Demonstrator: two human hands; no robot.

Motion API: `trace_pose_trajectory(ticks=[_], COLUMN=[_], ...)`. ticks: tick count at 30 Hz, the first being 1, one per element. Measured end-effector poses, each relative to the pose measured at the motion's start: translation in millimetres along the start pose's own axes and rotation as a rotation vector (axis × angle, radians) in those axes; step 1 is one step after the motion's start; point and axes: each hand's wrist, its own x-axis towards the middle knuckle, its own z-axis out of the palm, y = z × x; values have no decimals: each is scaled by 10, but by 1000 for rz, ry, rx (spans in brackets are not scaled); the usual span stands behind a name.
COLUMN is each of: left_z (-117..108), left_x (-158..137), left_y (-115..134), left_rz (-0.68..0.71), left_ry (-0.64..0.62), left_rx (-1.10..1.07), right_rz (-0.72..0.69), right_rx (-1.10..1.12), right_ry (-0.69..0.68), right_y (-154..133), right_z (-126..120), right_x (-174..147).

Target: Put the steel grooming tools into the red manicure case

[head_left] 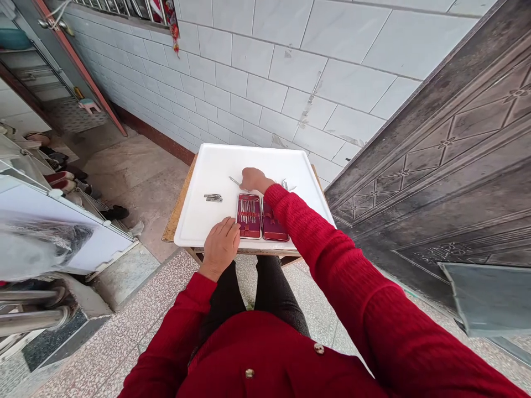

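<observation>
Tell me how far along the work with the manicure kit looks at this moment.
Done: the red case lies open on the white tray, and nail clippers and another metal tool already lie outside it. In hand: the right hand is closed over a thin metal tool beyond the case, while the left hand rests at the case's edge. Left: several tools still sit in the case's left half.

Right hand (254, 179) pinches tool (234, 181) above open case (261, 217).

The person wears a ribbed red knit cardigan (265, 359) with small round buttons (318, 348), long sleeves and black trousers (249, 293).
</observation>
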Motion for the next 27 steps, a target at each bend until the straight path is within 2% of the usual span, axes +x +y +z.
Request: trace_pose_trajectory(ticks=[3,7,13,16,21,27], left_z=[3,8,9,11,12,-13], left_x=[-2,-7,-14,-15,-8,8], left_y=[-5,-7,-14,-22,-29,-22], left_rz=[-13,-19,-25,-33,-58,-50], left_ry=[-8,-10,-27,-36,-55,-66], left_rx=[-21,-23,-17,-33,-61,-34], right_rz=[54,20,47,4,-90,-100], right_rx=[-20,151,933,1191,1255,1228], right_ry=[-51,95,126,97,69,113], right_y=[0,79,409,561,687,700], right_z=[-46,-44,115,211,292,325], right_x=[-85,-218,-521,-704,-906,-938])
